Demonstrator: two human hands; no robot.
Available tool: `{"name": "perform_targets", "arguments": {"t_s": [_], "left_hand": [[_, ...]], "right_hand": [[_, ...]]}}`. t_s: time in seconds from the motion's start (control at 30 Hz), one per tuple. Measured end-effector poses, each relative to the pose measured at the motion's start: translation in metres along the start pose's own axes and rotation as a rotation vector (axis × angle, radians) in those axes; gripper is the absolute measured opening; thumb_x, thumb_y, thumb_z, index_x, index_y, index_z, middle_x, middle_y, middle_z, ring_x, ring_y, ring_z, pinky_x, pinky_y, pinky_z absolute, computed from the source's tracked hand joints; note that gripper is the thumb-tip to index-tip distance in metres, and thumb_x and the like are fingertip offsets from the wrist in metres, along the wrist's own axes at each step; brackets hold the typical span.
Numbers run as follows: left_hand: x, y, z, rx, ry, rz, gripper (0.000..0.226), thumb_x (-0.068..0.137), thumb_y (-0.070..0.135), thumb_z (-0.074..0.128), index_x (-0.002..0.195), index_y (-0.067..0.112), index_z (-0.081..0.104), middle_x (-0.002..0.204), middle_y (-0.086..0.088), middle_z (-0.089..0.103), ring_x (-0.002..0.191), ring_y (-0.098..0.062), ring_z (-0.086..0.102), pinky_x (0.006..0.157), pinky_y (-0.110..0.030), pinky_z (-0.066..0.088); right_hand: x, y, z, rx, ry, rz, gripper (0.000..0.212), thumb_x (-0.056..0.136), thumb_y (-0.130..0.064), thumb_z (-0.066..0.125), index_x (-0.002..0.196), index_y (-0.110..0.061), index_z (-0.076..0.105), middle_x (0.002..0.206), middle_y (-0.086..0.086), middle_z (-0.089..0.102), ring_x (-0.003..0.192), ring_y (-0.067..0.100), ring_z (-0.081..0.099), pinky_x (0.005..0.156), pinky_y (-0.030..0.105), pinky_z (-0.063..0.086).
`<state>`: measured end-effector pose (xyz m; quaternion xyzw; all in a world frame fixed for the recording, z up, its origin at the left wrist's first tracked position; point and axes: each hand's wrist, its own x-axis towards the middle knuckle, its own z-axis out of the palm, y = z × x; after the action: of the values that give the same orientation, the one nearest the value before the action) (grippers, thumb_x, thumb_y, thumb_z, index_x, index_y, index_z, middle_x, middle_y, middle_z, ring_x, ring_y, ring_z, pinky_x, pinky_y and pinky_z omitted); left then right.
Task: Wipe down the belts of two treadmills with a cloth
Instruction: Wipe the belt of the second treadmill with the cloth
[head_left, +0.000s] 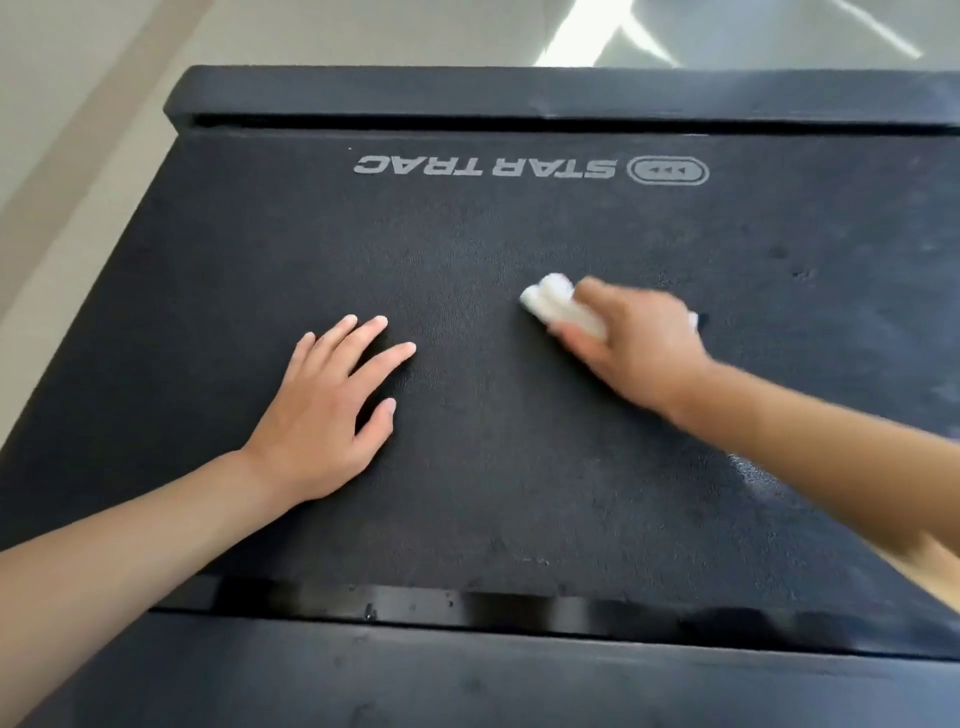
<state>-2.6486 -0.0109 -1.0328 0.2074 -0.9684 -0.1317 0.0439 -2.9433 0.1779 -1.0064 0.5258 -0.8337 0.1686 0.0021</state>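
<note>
Right hand (631, 345) gripping a bunched white cloth (558, 304) on the black treadmill belt (519, 467), left hand (324, 410) flat, fingers spread, holding nothing, pale floor (78, 104) beyond.

Both hands lay on the belt (493, 467): the left hand (322, 415) at eight o'clock of its middle, the right hand (634, 348) at two o'clock. A cloth (556, 304) sat under the right hand's fingers. The logo (530, 169) lay at twelve o'clock, with the floor (78, 156) beyond.

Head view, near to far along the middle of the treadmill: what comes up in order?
Near side rail → glossy strip → belt → STAR TRAC logo → far rail → floor.
</note>
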Motion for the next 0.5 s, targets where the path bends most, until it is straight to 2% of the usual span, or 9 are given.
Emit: {"name": "perform_targets", "arguments": {"t_s": [0.1, 0.13, 0.17, 0.2, 0.23, 0.27, 0.37, 0.5], "left_hand": [[0.002, -0.002, -0.002, -0.005, 0.017, 0.005, 0.059, 0.099, 0.045, 0.039, 0.155, 0.029, 0.048, 0.166, -0.002, 0.035, 0.157, -0.03, 0.025, 0.124, -0.064, 0.021], [0.003, -0.003, -0.002, -0.009, 0.022, 0.019, 0.058, 0.099, 0.044, 0.039, 0.154, 0.029, 0.049, 0.165, -0.001, 0.037, 0.156, -0.029, 0.027, 0.123, -0.064, 0.023], [0.006, -0.003, -0.002, -0.015, 0.028, 0.034, 0.057, 0.099, 0.044, 0.039, 0.153, 0.028, 0.05, 0.163, -0.001, 0.04, 0.155, -0.029, 0.03, 0.122, -0.064, 0.024], [0.009, -0.002, -0.003, -0.022, 0.034, 0.046, 0.055, 0.099, 0.043, 0.039, 0.151, 0.027, 0.051, 0.161, -0.001, 0.042, 0.153, -0.028, 0.032, 0.122, -0.064, 0.025], [0.012, 0.0, -0.003, -0.026, 0.036, 0.054, 0.054, 0.1, 0.042, 0.039, 0.15, 0.027, 0.052, 0.16, 0.0, 0.043, 0.152, -0.028, 0.033, 0.121, -0.064, 0.025], [0.014, 0.003, -0.002, -0.025, 0.036, 0.056, 0.053, 0.1, 0.042, 0.04, 0.15, 0.027, 0.052, 0.159, 0.001, 0.043, 0.152, -0.028, 0.034, 0.121, -0.065, 0.025], [0.018, 0.005, 0.001, -0.001, 0.038, 0.066, 0.052, 0.1, 0.042, 0.042, 0.148, 0.027, 0.053, 0.159, 0.0, 0.044, 0.15, -0.03, 0.035, 0.12, -0.062, 0.025], [0.019, -0.001, -0.002, -0.03, 0.03, 0.084, 0.052, 0.099, 0.044, 0.044, 0.148, 0.03, 0.055, 0.158, 0.003, 0.045, 0.149, -0.028, 0.036, 0.122, -0.059, 0.025]], "right_hand": [[-0.067, -0.08, 0.005, 0.196, -0.168, -0.297, 0.036, 0.097, -0.06, 0.039, 0.095, -0.025, 0.049, 0.081, 0.0, 0.064, 0.078, 0.03, 0.067, 0.061, 0.039, 0.049], [-0.09, -0.103, 0.008, 0.192, -0.226, -0.4, 0.03, 0.098, -0.057, 0.04, 0.094, -0.027, 0.046, 0.08, -0.001, 0.064, 0.075, 0.027, 0.067, 0.058, 0.035, 0.046], [-0.11, -0.122, 0.011, 0.154, -0.253, -0.51, 0.027, 0.1, -0.054, 0.044, 0.091, -0.029, 0.044, 0.077, -0.004, 0.061, 0.07, 0.024, 0.064, 0.055, 0.026, 0.034], [-0.125, -0.134, 0.013, 0.096, -0.269, -0.592, 0.028, 0.101, -0.052, 0.048, 0.086, -0.029, 0.043, 0.073, -0.006, 0.057, 0.065, 0.019, 0.058, 0.054, 0.024, 0.014], [-0.134, -0.14, 0.015, 0.045, -0.274, -0.627, 0.031, 0.102, -0.05, 0.05, 0.082, -0.027, 0.044, 0.071, -0.007, 0.053, 0.062, 0.016, 0.052, 0.054, 0.032, 0.002], [-0.138, -0.141, 0.016, 0.03, -0.266, -0.637, 0.033, 0.103, -0.049, 0.049, 0.081, -0.026, 0.045, 0.07, -0.007, 0.05, 0.061, 0.015, 0.05, 0.054, 0.034, -0.002], [-0.131, -0.142, 0.016, 0.032, -0.243, -0.676, 0.033, 0.104, -0.047, 0.05, 0.081, -0.023, 0.047, 0.068, -0.008, 0.047, 0.059, 0.015, 0.048, 0.054, 0.03, -0.004], [-0.118, -0.168, 0.022, -0.022, -0.311, -0.697, 0.029, 0.102, -0.048, 0.052, 0.085, -0.024, 0.05, 0.069, -0.009, 0.052, 0.058, 0.015, 0.052, 0.055, 0.034, -0.004]]}}
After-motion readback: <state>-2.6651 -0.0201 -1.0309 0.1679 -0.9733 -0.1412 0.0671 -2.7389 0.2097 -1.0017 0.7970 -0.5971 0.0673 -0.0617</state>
